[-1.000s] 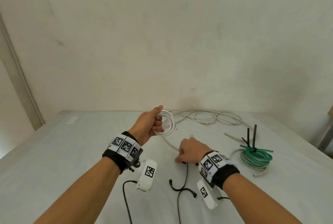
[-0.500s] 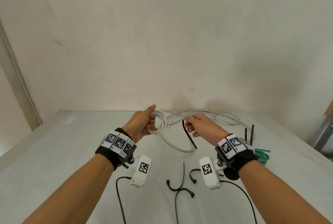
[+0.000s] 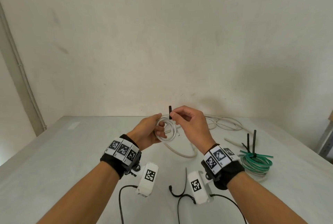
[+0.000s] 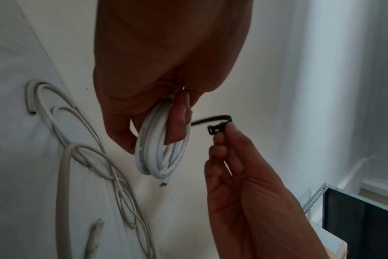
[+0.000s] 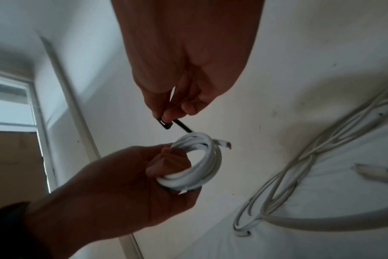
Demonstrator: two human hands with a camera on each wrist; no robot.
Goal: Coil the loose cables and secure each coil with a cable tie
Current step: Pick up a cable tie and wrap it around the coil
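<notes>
My left hand [image 3: 155, 130] grips a small white cable coil [image 3: 169, 130] above the table, fingers through its ring; the coil [image 4: 159, 149] shows its cut end in the left wrist view. Close beside it, my right hand [image 3: 182, 117] pinches a black cable tie [image 3: 170, 111] by its head end. The tie [image 5: 166, 125] runs toward the coil [image 5: 197, 163] and its strap [image 4: 210, 120] passes behind the coil's upper rim. My right hand's fingers [image 4: 219, 140] hold the tie's head.
Loose white and grey cables [image 3: 221, 124] lie tangled at the table's back. A green cable coil [image 3: 255, 162] bound with black ties sits at right. Spare black ties [image 3: 180, 187] lie near me on the grey table [image 3: 54, 160]. A metal shelf [image 4: 354, 219] stands right.
My right hand picked a black tie off the table, lifted it and brought it left to the white coil. The left hand raised the coil slightly.
</notes>
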